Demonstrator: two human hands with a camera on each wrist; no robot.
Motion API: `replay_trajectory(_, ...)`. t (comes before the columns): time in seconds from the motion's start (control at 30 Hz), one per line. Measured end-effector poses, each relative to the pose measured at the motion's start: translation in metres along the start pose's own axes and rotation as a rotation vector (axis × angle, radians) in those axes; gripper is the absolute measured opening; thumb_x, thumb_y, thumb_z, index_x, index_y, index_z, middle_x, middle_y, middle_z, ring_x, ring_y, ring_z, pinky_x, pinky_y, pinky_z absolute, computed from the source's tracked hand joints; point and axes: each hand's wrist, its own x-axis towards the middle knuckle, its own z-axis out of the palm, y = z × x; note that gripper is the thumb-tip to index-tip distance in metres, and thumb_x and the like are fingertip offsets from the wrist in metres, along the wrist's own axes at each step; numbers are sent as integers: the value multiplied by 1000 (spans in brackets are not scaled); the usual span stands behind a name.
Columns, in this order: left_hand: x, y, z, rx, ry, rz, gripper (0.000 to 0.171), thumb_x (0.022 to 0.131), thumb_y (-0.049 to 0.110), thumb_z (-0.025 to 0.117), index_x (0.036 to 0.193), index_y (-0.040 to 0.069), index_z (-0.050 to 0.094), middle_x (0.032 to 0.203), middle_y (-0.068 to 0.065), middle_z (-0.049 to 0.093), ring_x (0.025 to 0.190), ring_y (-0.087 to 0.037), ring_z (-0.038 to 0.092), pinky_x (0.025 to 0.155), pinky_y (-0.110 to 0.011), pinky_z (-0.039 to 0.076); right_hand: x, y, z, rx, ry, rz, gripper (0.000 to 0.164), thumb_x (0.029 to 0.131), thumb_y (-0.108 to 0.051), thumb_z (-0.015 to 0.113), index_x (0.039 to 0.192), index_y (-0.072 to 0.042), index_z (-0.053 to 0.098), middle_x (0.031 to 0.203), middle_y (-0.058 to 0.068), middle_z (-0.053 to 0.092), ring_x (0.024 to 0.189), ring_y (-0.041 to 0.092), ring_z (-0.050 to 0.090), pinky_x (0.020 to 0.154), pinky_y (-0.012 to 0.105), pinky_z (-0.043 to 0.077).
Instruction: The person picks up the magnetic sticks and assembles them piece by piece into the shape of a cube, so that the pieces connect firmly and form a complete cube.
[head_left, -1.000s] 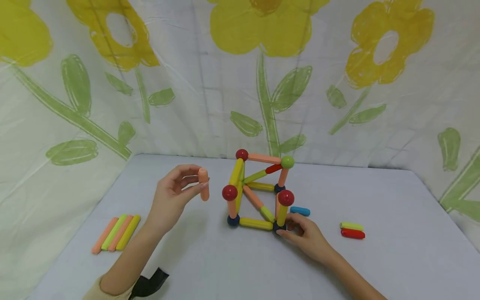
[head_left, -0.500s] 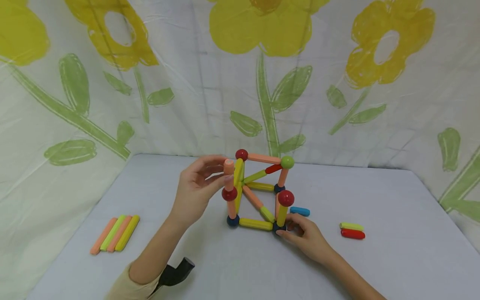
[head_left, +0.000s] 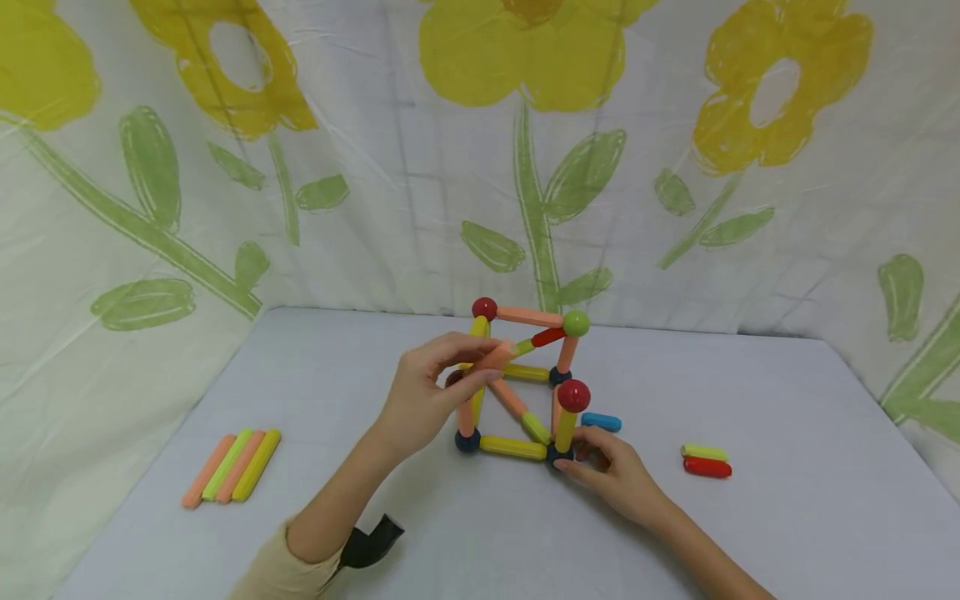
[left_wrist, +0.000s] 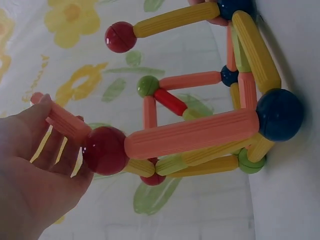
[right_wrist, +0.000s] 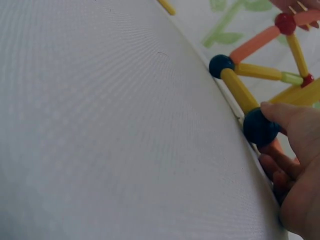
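A frame of magnetic sticks and balls stands on the table, with a green ball [head_left: 576, 323] at its back right corner. My left hand [head_left: 420, 396] pinches a salmon-orange magnetic stick [left_wrist: 67, 122] between thumb and fingers. One end of that stick meets the red ball [left_wrist: 104, 150] on top of the front left upright; in the head view the hand partly covers this ball. My right hand [head_left: 617, 477] holds the dark blue ball [right_wrist: 260, 126] at the front right bottom corner. From this ball rises a yellow stick [head_left: 567, 432], topped by another red ball [head_left: 573, 396].
Several loose sticks [head_left: 232, 467] lie side by side at the left of the table [head_left: 480, 533]. A blue stick [head_left: 602, 422] lies just right of the frame. Farther right are a lime stick [head_left: 705, 452] and a red stick [head_left: 707, 467]. A flower-printed cloth [head_left: 375, 167] hangs behind.
My left hand has carried the orange stick rightward to the front left red ball. The stick was upright above that ball and now leans over to the right. The right hand stays put.
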Motion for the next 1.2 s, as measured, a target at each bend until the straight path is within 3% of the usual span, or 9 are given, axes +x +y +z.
replay_trajectory(0.13,-2,-8,6,120,-72,27,30,89,0,81,119,3,78,105,-6,78,75,-16,57,61,-22,46,0,0,-1,5,-8,2,21,97,-14,77,117,-11,70,101,-2,65,90,11,56,69,21,46)
replay_trajectory(0.2,-2,-10,10,177,-98,42,30,88,3,83,118,4,79,106,-4,79,79,-17,61,73,-25,51,1,-1,-1,7,-12,6,21,98,-14,77,117,-11,70,101,-2,65,90,11,56,69,21,46)
replay_trajectory(0.37,-5,-14,20,477,-117,139,33,85,20,88,116,11,81,108,1,80,102,-18,71,101,-47,46,1,0,-1,0,-15,16,21,98,-15,77,118,-13,70,100,-2,64,89,12,55,69,22,46)
replay_trajectory(0.47,-6,-15,26,625,-111,195,31,85,25,89,113,14,82,108,2,80,102,-17,72,101,-50,47,1,1,-1,-3,-11,20,22,98,-16,77,118,-14,70,100,-2,65,90,12,56,70,22,47)
replay_trajectory(0.57,-5,-15,30,687,-101,225,30,85,26,89,111,16,82,107,2,80,96,-17,72,99,-49,49,2,1,-1,-7,-10,22,24,97,-16,78,120,-13,71,101,-2,66,91,13,56,70,21,47)
replay_trajectory(0.73,-5,-15,31,686,-95,230,31,84,25,90,111,15,82,107,2,80,95,-17,71,99,-49,49,2,0,-2,-11,-17,28,26,97,-17,77,122,-11,70,102,-2,66,92,13,56,71,21,47)
replay_trajectory(0.93,-6,-10,21,556,-87,153,32,84,19,90,114,12,81,114,-1,79,109,-21,69,102,-49,49,1,0,-2,11,-17,19,25,97,-14,77,121,-10,70,103,-1,66,92,12,56,72,21,48)
replay_trajectory(1.07,-13,-7,3,464,-7,99,33,84,11,89,116,8,80,118,-5,77,113,-25,68,102,-46,53,1,-1,-4,18,-45,9,26,98,-14,76,122,-9,69,105,1,67,93,9,57,75,22,51)
replay_trajectory(1.2,-30,-10,-27,439,117,57,36,83,3,88,118,6,79,117,-6,77,110,-25,70,100,-26,56,2,1,-13,20,-112,42,32,99,-18,76,128,-8,67,113,4,70,97,9,62,80,22,55)
